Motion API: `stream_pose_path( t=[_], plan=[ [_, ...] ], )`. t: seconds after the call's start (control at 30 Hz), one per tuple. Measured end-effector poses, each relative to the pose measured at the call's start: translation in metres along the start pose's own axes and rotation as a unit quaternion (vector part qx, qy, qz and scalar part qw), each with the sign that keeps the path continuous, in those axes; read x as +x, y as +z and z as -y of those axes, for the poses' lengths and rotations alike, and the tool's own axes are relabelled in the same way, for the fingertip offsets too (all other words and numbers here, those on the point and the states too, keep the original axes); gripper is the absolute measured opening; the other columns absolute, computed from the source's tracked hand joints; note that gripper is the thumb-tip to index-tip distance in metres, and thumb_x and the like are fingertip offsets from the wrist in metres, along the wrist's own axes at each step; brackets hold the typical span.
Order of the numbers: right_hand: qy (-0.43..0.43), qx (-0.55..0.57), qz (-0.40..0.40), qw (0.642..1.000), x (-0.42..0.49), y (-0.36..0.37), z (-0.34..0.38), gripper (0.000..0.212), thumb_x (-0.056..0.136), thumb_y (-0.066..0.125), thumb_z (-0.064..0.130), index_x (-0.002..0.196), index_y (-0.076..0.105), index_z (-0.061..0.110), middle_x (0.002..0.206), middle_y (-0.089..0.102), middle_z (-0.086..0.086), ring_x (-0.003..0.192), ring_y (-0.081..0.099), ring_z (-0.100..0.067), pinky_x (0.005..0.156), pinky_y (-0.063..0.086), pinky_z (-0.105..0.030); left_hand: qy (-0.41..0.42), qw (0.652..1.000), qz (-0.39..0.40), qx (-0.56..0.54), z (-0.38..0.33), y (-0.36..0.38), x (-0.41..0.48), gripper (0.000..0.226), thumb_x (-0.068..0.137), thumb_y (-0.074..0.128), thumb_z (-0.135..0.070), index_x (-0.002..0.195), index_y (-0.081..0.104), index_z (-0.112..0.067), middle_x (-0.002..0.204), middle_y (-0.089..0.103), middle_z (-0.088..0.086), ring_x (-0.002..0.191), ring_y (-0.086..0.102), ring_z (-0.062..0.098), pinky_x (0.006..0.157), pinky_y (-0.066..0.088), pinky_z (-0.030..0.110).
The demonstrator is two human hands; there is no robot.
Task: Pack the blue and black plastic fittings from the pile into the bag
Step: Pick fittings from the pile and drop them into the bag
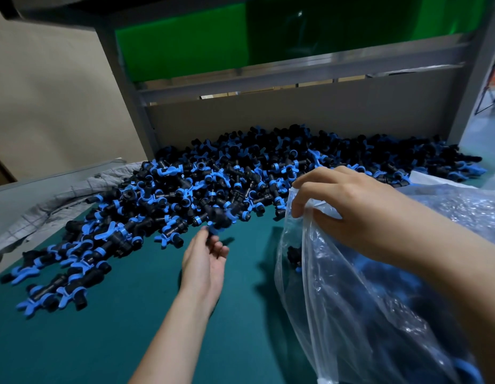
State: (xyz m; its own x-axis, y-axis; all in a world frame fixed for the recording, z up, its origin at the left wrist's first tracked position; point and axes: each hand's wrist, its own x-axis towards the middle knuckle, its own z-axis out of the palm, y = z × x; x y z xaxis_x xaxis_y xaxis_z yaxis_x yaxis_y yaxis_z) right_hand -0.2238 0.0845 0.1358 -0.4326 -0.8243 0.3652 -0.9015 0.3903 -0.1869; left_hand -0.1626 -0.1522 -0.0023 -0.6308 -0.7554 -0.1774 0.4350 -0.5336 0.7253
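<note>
We hold the bag (351, 300) open on the right of the table (130, 336), our left hand (205, 261) at the near edge of the pile (240, 173).

Our right hand (348, 209) pinches the rim of the thin, clear, crinkled plastic, with the mouth turned left toward the pile. A few fittings (293, 256) show dark through its wall. Our left hand lies palm up, fingers curled at a blurred fitting (220, 221). We cannot tell whether they grip it, nor which way its long axis runs. The pile is a wide heap of black T-shaped bodies with blue rings and blue winged handles, pointing every way, spread across green matting to the back board. A grey checked cloth (55, 203) lies bunched just left of it.
</note>
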Motion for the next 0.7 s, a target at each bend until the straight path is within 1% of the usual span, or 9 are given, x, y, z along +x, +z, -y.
stream_pose_path(
  t=[0.07, 0.17, 0.3, 0.47, 0.57, 0.63, 0.7],
  plan=[
    [0.000, -0.003, 0.001, 1.000, -0.0001, -0.0001, -0.0001, 0.025, 0.087, 0.035, 0.041, 0.099, 0.058, 0.043, 0.122, 0.053, 0.021, 0.107, 0.050, -0.015, 0.088, 0.044, -0.039, 0.026, 0.999, 0.006, 0.043, 0.0036, 0.0027, -0.0009, 0.012, 0.099, 0.055, -0.017, 0.089, 0.057, -0.013, 0.064, 0.050, -0.003, 0.057, 0.045, 0.007, 0.060, 0.041, 0.023],
    [-0.002, -0.004, 0.001, 1.000, -0.0003, -0.0003, -0.0007, 0.025, 0.088, 0.035, 0.041, 0.100, 0.058, 0.043, 0.122, 0.052, 0.021, 0.106, 0.049, -0.014, 0.089, 0.043, -0.039, 0.028, 0.998, 0.011, 0.062, 0.0052, 0.0036, -0.0007, 0.008, 0.099, 0.056, -0.018, 0.093, 0.058, -0.014, 0.064, 0.049, -0.004, 0.059, 0.044, 0.008, 0.061, 0.042, 0.024],
    [-0.003, -0.004, 0.002, 1.000, -0.0007, -0.0010, -0.0004, 0.025, 0.088, 0.036, 0.041, 0.100, 0.058, 0.043, 0.122, 0.052, 0.021, 0.106, 0.048, -0.014, 0.089, 0.043, -0.039, 0.026, 0.998, 0.010, 0.057, 0.0041, 0.0030, -0.0006, 0.006, 0.099, 0.055, -0.019, 0.098, 0.060, -0.015, 0.065, 0.049, -0.004, 0.060, 0.044, 0.008, 0.060, 0.042, 0.023],
    [-0.005, -0.004, 0.005, 1.000, -0.0006, -0.0015, 0.0006, 0.025, 0.088, 0.037, 0.040, 0.100, 0.059, 0.043, 0.123, 0.052, 0.020, 0.108, 0.049, -0.015, 0.089, 0.043, -0.041, 0.021, 0.998, 0.013, 0.049, 0.0026, 0.0025, -0.0008, 0.006, 0.098, 0.057, -0.019, 0.096, 0.061, -0.016, 0.066, 0.051, -0.005, 0.060, 0.047, 0.007, 0.060, 0.043, 0.022],
    [-0.004, -0.006, 0.003, 1.000, -0.0007, -0.0012, 0.0006, 0.025, 0.088, 0.037, 0.040, 0.100, 0.058, 0.042, 0.123, 0.052, 0.021, 0.108, 0.049, -0.014, 0.090, 0.043, -0.040, 0.001, 0.999, 0.021, 0.029, 0.0012, 0.0007, -0.0001, 0.006, 0.098, 0.058, -0.020, 0.098, 0.062, -0.016, 0.069, 0.053, -0.003, 0.062, 0.047, 0.009, 0.061, 0.042, 0.023],
    [-0.004, -0.007, 0.002, 1.000, -0.0006, -0.0010, 0.0006, 0.025, 0.088, 0.036, 0.040, 0.099, 0.058, 0.043, 0.122, 0.052, 0.021, 0.108, 0.049, -0.014, 0.089, 0.043, -0.039, -0.023, 0.999, 0.029, 0.006, -0.0007, -0.0017, 0.0010, 0.009, 0.099, 0.054, -0.017, 0.100, 0.062, -0.014, 0.073, 0.056, -0.001, 0.065, 0.048, 0.010, 0.064, 0.042, 0.024],
    [-0.004, -0.005, 0.002, 1.000, -0.0003, -0.0012, 0.0007, 0.025, 0.087, 0.036, 0.040, 0.099, 0.058, 0.043, 0.122, 0.052, 0.020, 0.108, 0.049, -0.014, 0.090, 0.043, -0.040, -0.033, 0.999, 0.028, -0.013, -0.0024, -0.0037, 0.0020, 0.015, 0.099, 0.047, -0.011, 0.092, 0.060, -0.014, 0.076, 0.058, 0.000, 0.066, 0.049, 0.011, 0.066, 0.043, 0.025]
  ],
)
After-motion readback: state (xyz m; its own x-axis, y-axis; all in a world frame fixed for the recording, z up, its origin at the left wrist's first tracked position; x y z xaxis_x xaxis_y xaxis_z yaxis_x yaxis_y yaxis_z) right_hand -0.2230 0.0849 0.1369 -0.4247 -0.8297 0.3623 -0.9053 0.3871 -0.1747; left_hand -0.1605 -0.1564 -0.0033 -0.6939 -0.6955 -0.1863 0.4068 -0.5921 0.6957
